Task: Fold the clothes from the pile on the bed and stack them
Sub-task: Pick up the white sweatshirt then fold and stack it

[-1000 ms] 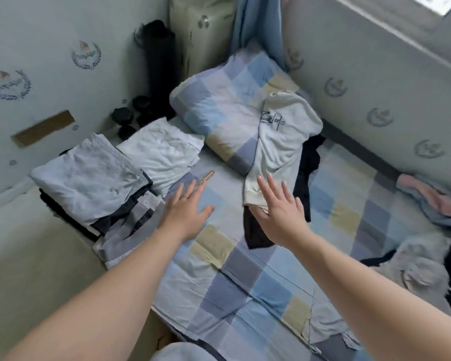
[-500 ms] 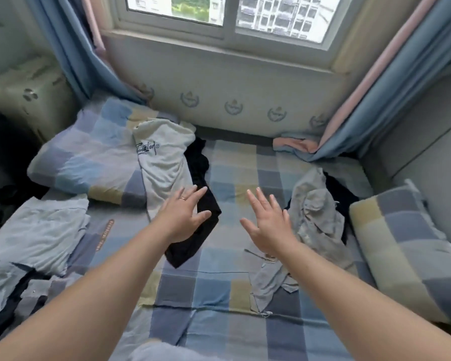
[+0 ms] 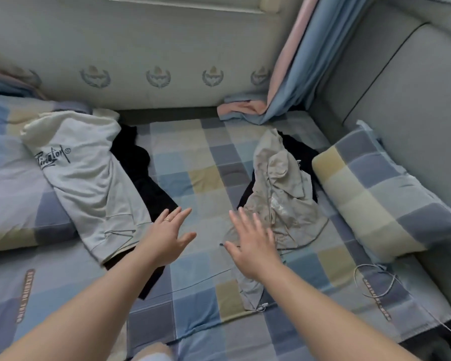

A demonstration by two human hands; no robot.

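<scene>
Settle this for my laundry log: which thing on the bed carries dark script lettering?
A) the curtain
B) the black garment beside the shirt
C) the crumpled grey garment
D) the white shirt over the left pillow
D: dark script is printed on the white shirt draped over the left pillow; the grey garment, curtain and black garment show none.

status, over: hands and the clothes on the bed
Both open, empty: left hand, right hand. Unfolded: crumpled beige garment by right hand, white printed t-shirt over black garment by left hand. Nothing blocking either.
</scene>
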